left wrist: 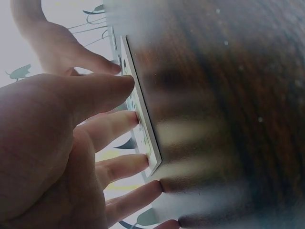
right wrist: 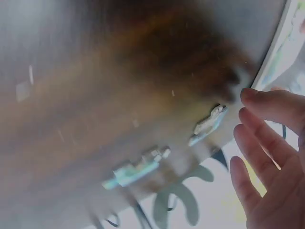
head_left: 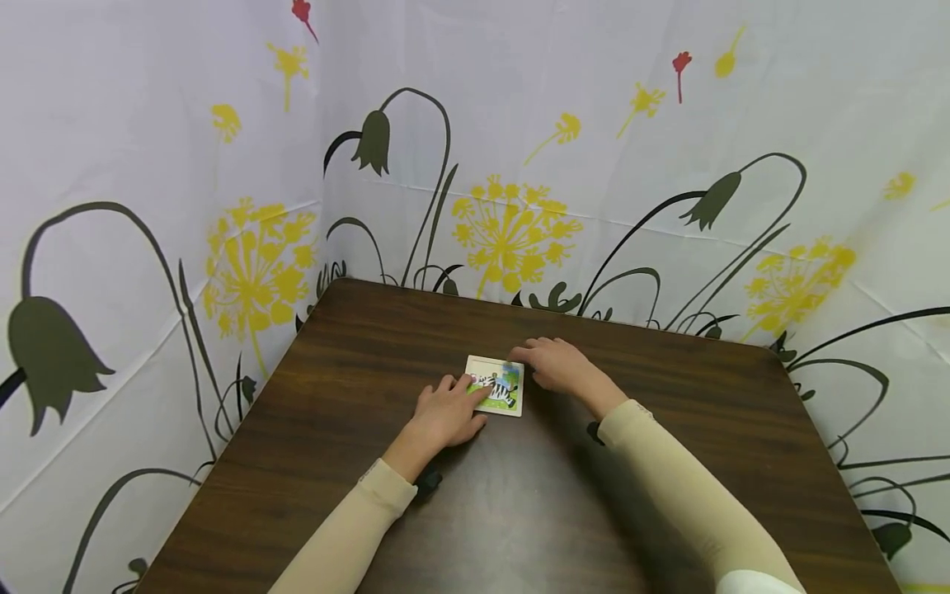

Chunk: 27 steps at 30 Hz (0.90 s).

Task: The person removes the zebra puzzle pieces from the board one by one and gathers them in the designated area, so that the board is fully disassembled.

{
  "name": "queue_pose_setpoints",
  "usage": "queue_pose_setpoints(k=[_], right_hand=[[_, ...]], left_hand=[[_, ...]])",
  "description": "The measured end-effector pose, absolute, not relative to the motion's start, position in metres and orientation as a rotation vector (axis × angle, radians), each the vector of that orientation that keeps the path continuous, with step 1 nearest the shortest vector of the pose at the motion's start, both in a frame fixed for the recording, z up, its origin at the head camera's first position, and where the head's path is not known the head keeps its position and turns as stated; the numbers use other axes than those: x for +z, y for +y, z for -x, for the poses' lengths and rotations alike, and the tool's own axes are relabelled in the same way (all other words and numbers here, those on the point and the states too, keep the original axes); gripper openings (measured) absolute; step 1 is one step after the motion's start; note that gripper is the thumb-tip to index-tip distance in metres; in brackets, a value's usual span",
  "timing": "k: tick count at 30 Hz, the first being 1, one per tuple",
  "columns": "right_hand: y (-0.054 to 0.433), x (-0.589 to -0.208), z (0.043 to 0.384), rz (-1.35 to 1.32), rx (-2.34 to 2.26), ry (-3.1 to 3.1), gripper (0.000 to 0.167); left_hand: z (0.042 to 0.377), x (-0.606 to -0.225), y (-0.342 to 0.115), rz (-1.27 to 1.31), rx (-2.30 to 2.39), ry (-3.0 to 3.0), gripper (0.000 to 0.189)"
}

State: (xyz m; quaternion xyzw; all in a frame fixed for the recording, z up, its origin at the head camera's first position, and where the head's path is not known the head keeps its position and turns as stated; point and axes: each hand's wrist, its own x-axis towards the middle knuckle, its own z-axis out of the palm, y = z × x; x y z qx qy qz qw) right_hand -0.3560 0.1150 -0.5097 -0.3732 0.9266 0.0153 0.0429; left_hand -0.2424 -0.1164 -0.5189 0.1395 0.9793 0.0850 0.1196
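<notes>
Zebra board [head_left: 505,386] is lying under the left grip [head_left: 443,414], whose spread fingers are resting on it, maybe stopping it sliding on the table [head_left: 519,503]. By its corner, the right grip [head_left: 557,365] is holding nothing, fingers apart. Two small pieces [right wrist: 209,125] are lying near that grip.

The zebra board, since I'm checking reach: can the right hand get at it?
Probably yes: the right hand is by the far right corner of the zebra board, and the left hand covers mainly its left side.
</notes>
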Motion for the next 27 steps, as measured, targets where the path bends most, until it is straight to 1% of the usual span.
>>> queue_pose_setpoints(k=[3,7,14,21,27], right_hand=[[0.106,-0.509,0.356,1.236,0.21,2.82,0.045],[0.101,-0.507,0.357,1.347,0.345,2.8,0.038],[0.096,-0.502,0.365,1.432,0.505,2.727,0.036],[0.086,-0.497,0.367,1.56,0.615,2.711,0.022],[0.081,-0.495,0.365,1.53,0.76,2.669,0.026]], left_hand=[[0.243,-0.519,-0.117,-0.406,0.245,2.863,0.058],[0.244,-0.519,-0.116,-0.413,0.246,2.868,0.058],[0.243,-0.516,-0.116,-0.402,0.256,2.849,0.059],[0.243,-0.515,-0.116,-0.392,0.236,2.851,0.058],[0.242,-0.518,-0.114,-0.396,0.245,2.856,0.058]])
